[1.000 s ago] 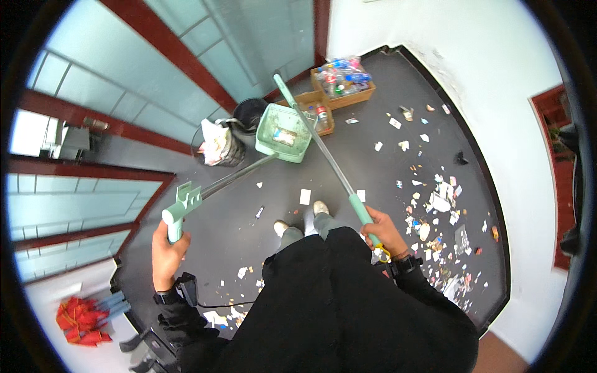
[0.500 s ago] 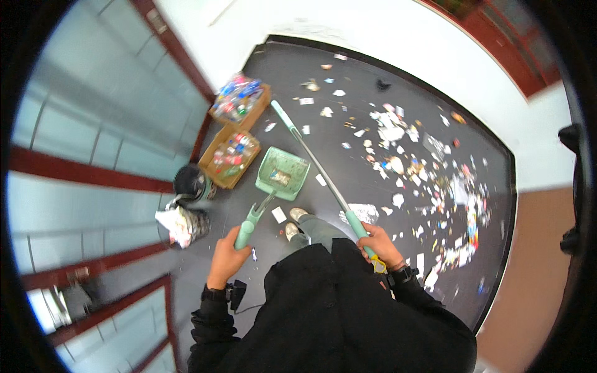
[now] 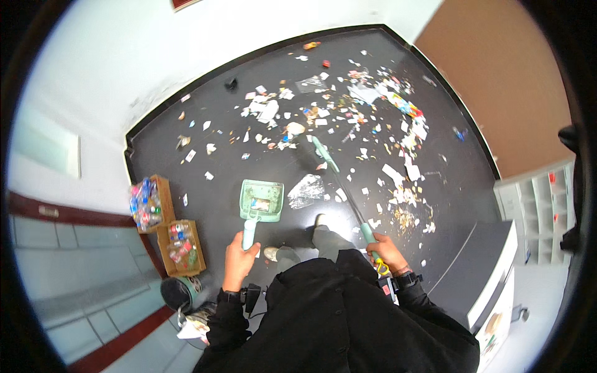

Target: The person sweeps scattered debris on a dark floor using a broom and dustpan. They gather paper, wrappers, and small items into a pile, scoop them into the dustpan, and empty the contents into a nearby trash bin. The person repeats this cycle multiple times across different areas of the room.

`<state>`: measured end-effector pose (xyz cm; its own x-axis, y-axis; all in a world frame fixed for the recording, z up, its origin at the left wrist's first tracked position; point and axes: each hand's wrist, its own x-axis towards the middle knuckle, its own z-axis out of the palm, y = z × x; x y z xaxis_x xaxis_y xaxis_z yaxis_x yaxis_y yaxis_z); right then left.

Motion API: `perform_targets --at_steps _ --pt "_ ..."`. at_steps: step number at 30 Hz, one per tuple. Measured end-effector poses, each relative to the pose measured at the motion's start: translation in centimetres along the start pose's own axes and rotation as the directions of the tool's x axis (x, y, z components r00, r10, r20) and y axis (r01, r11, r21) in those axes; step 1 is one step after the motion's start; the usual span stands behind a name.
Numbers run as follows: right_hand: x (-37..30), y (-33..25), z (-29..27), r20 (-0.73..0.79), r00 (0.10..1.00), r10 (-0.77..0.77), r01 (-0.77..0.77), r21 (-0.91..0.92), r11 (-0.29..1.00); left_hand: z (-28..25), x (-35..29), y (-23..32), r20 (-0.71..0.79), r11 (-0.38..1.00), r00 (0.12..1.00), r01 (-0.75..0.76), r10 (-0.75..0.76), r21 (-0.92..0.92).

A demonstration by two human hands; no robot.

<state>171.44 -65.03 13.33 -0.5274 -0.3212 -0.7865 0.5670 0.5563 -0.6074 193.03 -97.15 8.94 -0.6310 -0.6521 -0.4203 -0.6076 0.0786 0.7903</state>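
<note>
My left hand (image 3: 239, 262) is wrapped round the pale green handle of a dustpan (image 3: 277, 198). A scrap with printed colours (image 3: 260, 204) lies inside the pan; whether the pan touches the floor I cannot tell. My right hand (image 3: 387, 253) grips the green lower end of a long-handled broom (image 3: 348, 198), with a yellow loop beside the grip. The broom's dark, blurred bristles reach the near side of scattered paper scraps (image 3: 267, 112). A crumpled clear plastic sheet (image 3: 307, 191) lies between the pan and the broom handle.
Two cardboard boxes of bottles (image 3: 164, 199) stand at the left, with a dark bin (image 3: 179, 292) and a filled bag (image 3: 198, 326) nearer me. Litter spreads across the dark floor (image 3: 205, 236) toward the far wall. A grey-topped counter (image 3: 465, 267) and white shelves (image 3: 541, 208) are at the right.
I have turned to the right, so the boxes now sit farther left and the counter shows. Both hands keep their holds. The broom head now stands by the litter, away from the boxes.
</note>
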Motion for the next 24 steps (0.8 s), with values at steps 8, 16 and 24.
perform_targets --at_steps 8,16,24 --pt "-0.5 7.4 -12.5 -0.253 0.966 0.053 0.033 0.323 0.946 10.1 3.2 9.4 0.200 0.987 0.976 -0.109 0.083 0.118" --pt "-0.1 13.7 -27.3 -0.289 0.946 0.143 0.044 0.554 0.831 24.1 8.1 22.1 0.266 0.992 0.956 -0.109 0.120 -0.057" --pt "-1.5 18.4 -31.9 -0.329 0.920 0.213 0.128 0.765 0.631 39.6 9.5 32.4 0.493 0.933 0.845 -0.321 0.204 0.163"
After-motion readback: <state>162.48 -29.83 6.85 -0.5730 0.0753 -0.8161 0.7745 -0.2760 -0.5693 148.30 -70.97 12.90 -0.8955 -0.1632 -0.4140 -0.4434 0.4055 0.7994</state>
